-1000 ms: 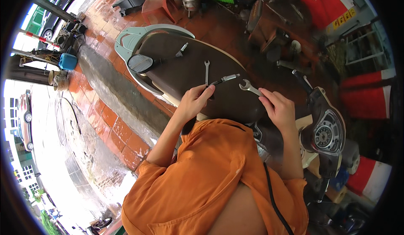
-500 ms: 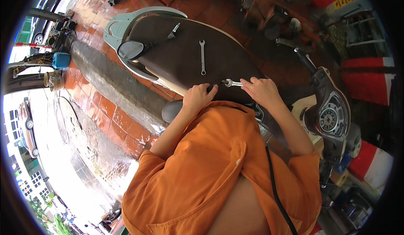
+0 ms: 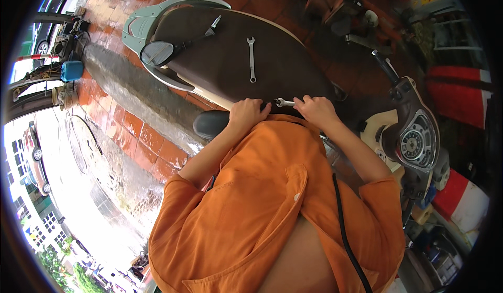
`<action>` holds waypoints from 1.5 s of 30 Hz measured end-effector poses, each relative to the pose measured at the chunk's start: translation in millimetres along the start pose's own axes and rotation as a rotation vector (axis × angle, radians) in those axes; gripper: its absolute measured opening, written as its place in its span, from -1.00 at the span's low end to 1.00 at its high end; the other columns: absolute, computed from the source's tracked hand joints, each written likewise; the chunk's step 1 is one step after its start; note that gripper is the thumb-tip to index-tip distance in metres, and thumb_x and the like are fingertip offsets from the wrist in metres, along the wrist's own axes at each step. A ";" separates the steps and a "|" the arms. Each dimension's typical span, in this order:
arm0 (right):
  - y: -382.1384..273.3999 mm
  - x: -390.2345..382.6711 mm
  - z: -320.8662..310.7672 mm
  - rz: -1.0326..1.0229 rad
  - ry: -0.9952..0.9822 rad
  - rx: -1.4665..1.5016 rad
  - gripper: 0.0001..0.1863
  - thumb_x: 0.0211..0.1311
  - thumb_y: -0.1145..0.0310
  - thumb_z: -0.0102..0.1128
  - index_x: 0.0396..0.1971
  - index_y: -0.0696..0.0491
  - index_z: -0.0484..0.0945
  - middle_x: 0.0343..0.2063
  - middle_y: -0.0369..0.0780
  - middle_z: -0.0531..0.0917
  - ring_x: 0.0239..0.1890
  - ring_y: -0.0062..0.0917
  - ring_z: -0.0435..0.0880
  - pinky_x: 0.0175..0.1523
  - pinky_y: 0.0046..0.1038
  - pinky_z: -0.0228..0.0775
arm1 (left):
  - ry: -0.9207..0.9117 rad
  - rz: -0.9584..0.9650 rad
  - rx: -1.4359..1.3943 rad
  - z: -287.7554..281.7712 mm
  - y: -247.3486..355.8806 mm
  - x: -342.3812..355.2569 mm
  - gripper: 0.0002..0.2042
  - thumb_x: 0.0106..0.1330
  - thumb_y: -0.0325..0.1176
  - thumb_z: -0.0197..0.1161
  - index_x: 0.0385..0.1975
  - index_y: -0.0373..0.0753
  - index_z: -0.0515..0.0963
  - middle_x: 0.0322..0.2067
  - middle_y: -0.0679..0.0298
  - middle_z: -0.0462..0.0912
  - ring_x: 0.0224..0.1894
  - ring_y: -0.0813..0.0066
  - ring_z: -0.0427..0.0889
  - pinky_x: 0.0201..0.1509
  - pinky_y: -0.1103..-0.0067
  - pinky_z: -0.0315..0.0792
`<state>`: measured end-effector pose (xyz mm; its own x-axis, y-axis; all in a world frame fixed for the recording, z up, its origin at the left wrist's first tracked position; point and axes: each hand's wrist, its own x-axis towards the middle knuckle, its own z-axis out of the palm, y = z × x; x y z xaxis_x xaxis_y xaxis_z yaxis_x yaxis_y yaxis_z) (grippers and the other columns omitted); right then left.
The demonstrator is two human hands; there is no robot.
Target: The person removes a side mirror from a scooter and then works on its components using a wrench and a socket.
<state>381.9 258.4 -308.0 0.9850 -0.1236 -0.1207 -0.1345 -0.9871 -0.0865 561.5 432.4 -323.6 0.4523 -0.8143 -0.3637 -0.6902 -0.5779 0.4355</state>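
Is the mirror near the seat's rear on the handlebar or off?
Off: the mirror rests loose on the seat, its metal end free.

The combination wrench (image 3: 251,60) and the held wrench (image 3: 286,102) are smooth, shiny metal. The held mirror's housing (image 3: 211,124) looks like dark, smooth plastic. Matt, leather-like vinyl seems to cover the scooter seat (image 3: 209,57); the shirt (image 3: 236,204) is matt cloth, the floor tiles (image 3: 126,128) wet and glossy, the concrete strip (image 3: 141,91) rough.
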 end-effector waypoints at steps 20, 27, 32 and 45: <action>-19.6 17.3 11.2 -0.007 -0.061 -0.076 -0.89 0.10 0.47 0.19 -0.53 0.19 0.60 -0.63 -0.18 0.63 -0.59 -0.34 0.75 -0.59 -0.40 0.61 | -0.003 -0.060 -0.033 23.6 -7.3 -1.7 -0.51 0.35 0.13 0.09 -0.46 -0.19 0.71 -0.61 0.04 0.67 -0.47 0.03 0.71 -0.32 0.25 0.60; -16.9 27.1 10.4 -0.032 -0.169 -0.079 -0.89 0.07 0.46 0.19 -0.51 0.20 0.61 -0.60 -0.16 0.65 -0.54 -0.32 0.77 -0.53 -0.37 0.64 | -0.115 -0.118 -0.039 27.1 -9.8 2.2 -0.49 0.35 0.15 0.06 -0.39 -0.18 0.73 -0.54 0.02 0.69 -0.40 0.02 0.72 -0.25 0.24 0.60; -7.3 35.2 2.2 -0.084 -0.214 -0.076 -0.83 0.25 0.37 0.15 -0.47 0.12 0.62 -0.55 -0.18 0.67 -0.45 -0.32 0.78 -0.42 -0.35 0.66 | -0.053 -0.082 -0.046 27.2 -10.4 0.2 -0.49 0.35 0.15 0.07 -0.43 -0.19 0.72 -0.60 0.05 0.68 -0.46 0.04 0.72 -0.31 0.26 0.61; 14.5 24.1 -9.6 -0.199 -0.100 -0.104 -0.93 0.14 0.43 0.18 -0.38 0.06 0.52 -0.55 -0.22 0.61 -0.56 -0.40 0.72 -0.54 -0.40 0.59 | -0.076 0.004 -0.072 6.7 -1.4 2.3 -0.50 0.34 0.18 0.08 -0.32 -0.17 0.72 -0.59 0.08 0.68 -0.45 0.07 0.71 -0.32 0.27 0.60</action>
<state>404.7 240.2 -302.7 0.9747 0.0802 -0.2088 0.0784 -0.9968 -0.0169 559.8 431.8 -330.6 0.4035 -0.8115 -0.4226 -0.6481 -0.5796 0.4941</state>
